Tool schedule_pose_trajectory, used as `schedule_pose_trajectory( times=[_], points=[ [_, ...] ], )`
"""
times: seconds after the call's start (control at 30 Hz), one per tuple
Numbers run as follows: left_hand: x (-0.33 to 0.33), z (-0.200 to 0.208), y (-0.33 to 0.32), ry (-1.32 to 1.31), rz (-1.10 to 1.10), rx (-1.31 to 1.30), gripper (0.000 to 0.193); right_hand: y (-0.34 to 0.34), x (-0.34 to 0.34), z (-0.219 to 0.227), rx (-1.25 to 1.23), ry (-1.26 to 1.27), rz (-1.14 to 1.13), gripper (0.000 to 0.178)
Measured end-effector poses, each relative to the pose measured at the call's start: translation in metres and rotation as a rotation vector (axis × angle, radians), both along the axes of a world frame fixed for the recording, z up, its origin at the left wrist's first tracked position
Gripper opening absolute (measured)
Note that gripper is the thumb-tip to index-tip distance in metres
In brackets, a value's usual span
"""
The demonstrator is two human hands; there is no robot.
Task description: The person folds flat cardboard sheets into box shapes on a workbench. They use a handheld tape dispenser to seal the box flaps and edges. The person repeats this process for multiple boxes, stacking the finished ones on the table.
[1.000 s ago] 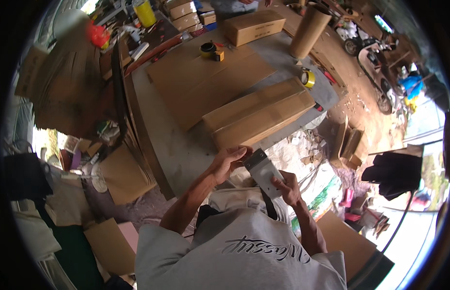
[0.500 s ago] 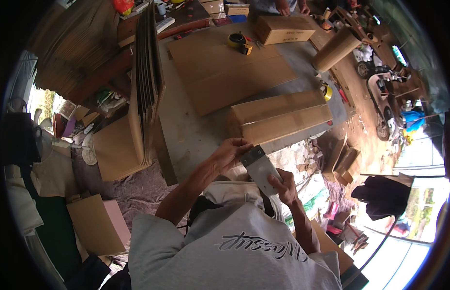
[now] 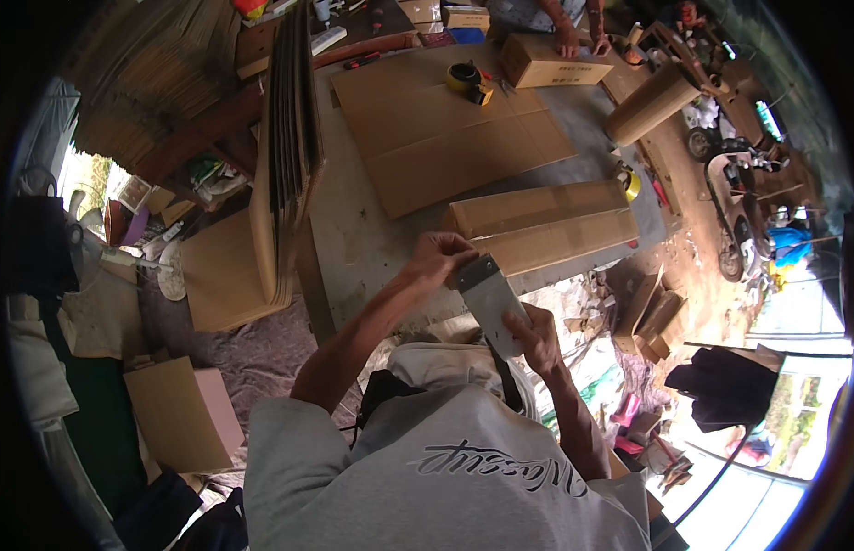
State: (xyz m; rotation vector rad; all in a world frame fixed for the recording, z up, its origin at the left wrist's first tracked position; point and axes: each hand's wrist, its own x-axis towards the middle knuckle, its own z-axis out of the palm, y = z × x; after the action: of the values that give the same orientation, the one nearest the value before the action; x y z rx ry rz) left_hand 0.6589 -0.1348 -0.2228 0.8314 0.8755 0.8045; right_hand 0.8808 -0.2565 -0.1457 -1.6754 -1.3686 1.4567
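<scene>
My right hand (image 3: 535,340) grips the lower end of a flat, light-grey metal piece (image 3: 487,303), its thumb across the face. A darker band with two round spots crosses that piece's top end. My left hand (image 3: 443,258) is closed in a pinch at the upper left corner of the metal piece; what lies between its fingertips is too small to make out. Just beyond both hands, a long closed cardboard box (image 3: 551,230) lies on the grey table (image 3: 346,262), a shiny strip along its top.
A flat cardboard sheet (image 3: 445,138) bears a tape dispenser (image 3: 467,81). Flattened cartons (image 3: 289,156) stand upright at the left. A yellow tape roll (image 3: 632,186) and cardboard tube (image 3: 654,104) are at the right. Across the table, another person's hands (image 3: 574,41) touch a box (image 3: 551,66).
My hands, still on the metal piece, have moved slightly up toward the box. The view has shifted a little. The other person's hands have come down onto the far box.
</scene>
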Motion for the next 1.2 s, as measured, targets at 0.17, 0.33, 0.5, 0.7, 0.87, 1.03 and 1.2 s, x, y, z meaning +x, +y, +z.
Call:
schedule_pose_trajectory(
  times=[0.17,0.33,0.5,0.7,0.87,1.03,1.2],
  points=[
    [-0.001,0.016,0.065,0.330,0.106,0.485,0.010,0.006,0.009,0.004,-0.083,0.112,-0.079,0.058],
    [-0.025,0.005,0.147,0.394,0.154,0.521,0.015,-0.039,0.041,-0.021,-0.151,0.106,-0.168,0.058],
    [-0.022,-0.005,0.164,0.457,0.108,0.521,0.018,-0.043,0.042,-0.029,-0.176,0.168,-0.181,0.054],
    [-0.019,-0.007,0.190,0.527,0.084,0.563,0.020,-0.024,0.029,-0.027,-0.185,0.177,-0.183,0.060],
    [-0.014,-0.009,0.202,0.603,0.037,0.534,0.022,-0.017,0.022,-0.033,-0.209,0.203,-0.221,0.062],
    [-0.014,-0.017,0.212,0.642,-0.018,0.539,0.023,-0.015,0.019,-0.032,-0.264,0.236,-0.236,0.063],
    [-0.010,-0.008,0.210,0.703,-0.037,0.582,0.022,-0.021,0.018,-0.046,-0.244,0.210,-0.259,0.062]
  ],
)
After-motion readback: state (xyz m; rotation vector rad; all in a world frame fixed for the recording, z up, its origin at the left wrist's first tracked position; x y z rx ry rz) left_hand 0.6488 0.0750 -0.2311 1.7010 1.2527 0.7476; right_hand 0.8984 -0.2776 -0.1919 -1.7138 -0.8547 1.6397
